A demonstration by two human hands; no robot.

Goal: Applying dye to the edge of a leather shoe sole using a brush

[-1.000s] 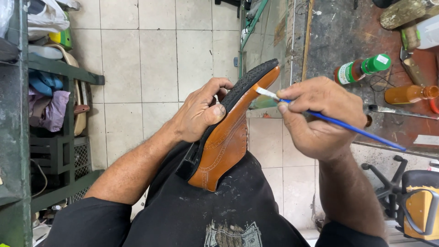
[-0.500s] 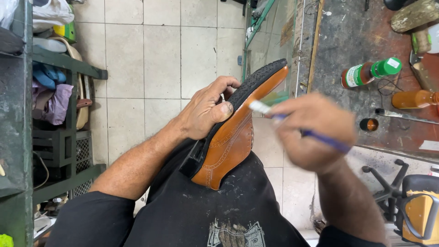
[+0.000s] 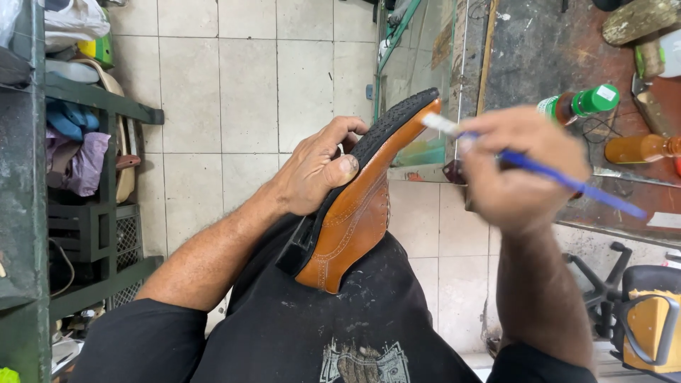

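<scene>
A tan leather brogue shoe [image 3: 358, 213] with a black rubber sole rests heel-down on my lap, toe pointing up and away. My left hand [image 3: 319, 167] grips it around the middle, thumb pressed on the leather upper, fingers over the sole. My right hand [image 3: 521, 167], blurred by motion, holds a thin blue-handled brush [image 3: 567, 183]. The brush's pale tip [image 3: 440, 124] touches the edge of the sole near the toe.
A dark worktable [image 3: 539, 57] at the right carries a brown bottle with a green cap [image 3: 578, 105], an amber bottle [image 3: 638, 149] and tools. Green metal shelves [image 3: 85, 96] with cloths and shoes stand at the left. A yellow and black chair [image 3: 649, 319] sits at lower right.
My right hand has shifted the brush along the sole edge at the toe, in quick strokes. The left hand keeps the same grip on the shoe.
</scene>
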